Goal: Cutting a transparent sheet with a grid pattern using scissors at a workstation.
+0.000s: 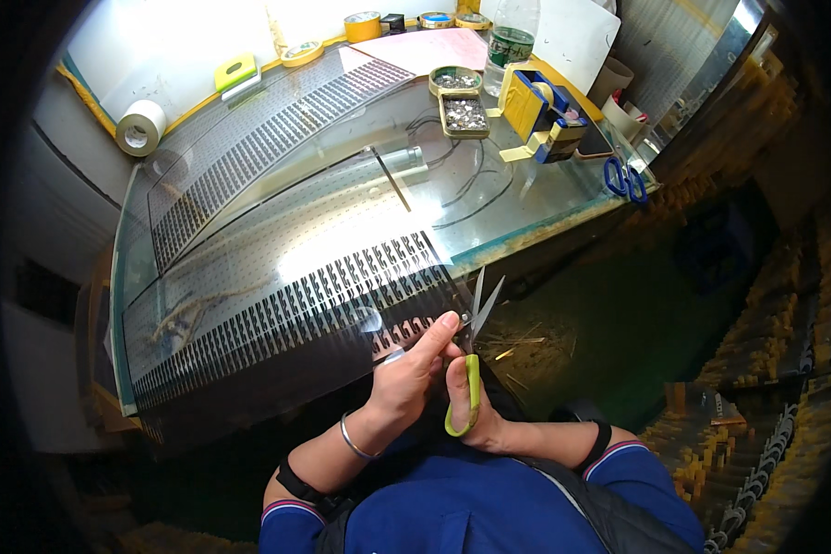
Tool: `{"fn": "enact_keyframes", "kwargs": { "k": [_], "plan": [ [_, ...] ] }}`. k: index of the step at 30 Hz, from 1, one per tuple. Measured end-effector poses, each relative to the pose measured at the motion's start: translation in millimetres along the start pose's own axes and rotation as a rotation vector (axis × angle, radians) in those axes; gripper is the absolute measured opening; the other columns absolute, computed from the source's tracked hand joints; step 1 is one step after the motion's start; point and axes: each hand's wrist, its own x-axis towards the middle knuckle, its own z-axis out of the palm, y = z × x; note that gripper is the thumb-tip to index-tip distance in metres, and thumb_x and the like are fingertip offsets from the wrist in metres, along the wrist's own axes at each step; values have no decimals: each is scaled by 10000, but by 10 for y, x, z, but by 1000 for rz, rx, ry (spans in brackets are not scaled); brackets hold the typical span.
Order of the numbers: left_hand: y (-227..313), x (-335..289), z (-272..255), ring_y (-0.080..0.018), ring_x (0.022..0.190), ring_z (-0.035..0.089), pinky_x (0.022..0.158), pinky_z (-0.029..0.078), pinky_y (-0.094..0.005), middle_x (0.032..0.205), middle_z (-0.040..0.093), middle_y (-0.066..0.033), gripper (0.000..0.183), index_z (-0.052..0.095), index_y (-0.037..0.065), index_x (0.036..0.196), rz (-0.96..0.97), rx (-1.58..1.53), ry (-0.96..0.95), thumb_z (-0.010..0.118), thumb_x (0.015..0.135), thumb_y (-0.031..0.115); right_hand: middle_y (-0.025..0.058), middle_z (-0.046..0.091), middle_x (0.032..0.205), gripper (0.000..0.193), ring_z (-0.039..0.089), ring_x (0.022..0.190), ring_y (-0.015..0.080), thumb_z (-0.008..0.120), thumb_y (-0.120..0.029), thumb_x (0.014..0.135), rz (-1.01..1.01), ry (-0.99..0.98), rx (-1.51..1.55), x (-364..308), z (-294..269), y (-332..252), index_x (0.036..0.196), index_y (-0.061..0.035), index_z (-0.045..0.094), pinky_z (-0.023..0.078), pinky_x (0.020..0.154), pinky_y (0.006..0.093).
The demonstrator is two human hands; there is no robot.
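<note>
A clear plastic sheet printed with rows of black shapes (pixel 295 300) lies over the front of the glass-topped table, its near edge hanging past the table. My left hand (pixel 404 377) is closed at the sheet's right near corner, thumb on top and fingers mostly hidden. Close beside it, my right hand (pixel 478 411) grips scissors (pixel 474 380) by their yellow-green handles. The blades point away from me, spread apart, just right of the sheet's edge. Part of the pivot is behind my left fingertips.
Farther back lies another patterned sheet (pixel 277 138). A round tin (pixel 455 79), a square tin of small pieces (pixel 463 114), a bottle (pixel 510 46), a blue tape dispenser (pixel 560 129) and blue-handled scissors (pixel 626 180) stand at the right. A white roll (pixel 141 127) is at the far left.
</note>
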Motion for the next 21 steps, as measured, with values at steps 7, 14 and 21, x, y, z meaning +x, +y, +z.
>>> {"fn": "enact_keyframes", "kwargs": {
  "k": [7, 14, 21],
  "plan": [
    [11, -17, -117, -79, 566, 522, 534, 420, -205, 668, 583, -19, 171, 627, 40, 788, 209, 12, -56, 664, 788, 207, 25, 444, 691, 434, 461, 609, 104, 396, -473, 893, 332, -193, 419, -172, -189, 4, 819, -49, 451, 400, 545, 236],
    [-81, -122, -311, -93, 622, 542, 592, 441, -222, 756, 607, -30, 82, 630, 19, 835, 284, 15, -207, 616, 811, 97, 77, 528, 826, 421, 520, 671, 121, 453, -417, 887, -73, -134, 111, 50, -555, -163, 946, -1, 477, 459, 615, 250],
    [-467, -398, -442, -140, 669, 567, 617, 480, -259, 789, 596, -77, 99, 595, -8, 888, 71, 131, -446, 578, 824, 66, 139, 605, 928, 338, 592, 807, 155, 524, -278, 885, -31, -51, 247, 792, -498, -696, 1017, 32, 503, 468, 721, 262]
  ]
}}
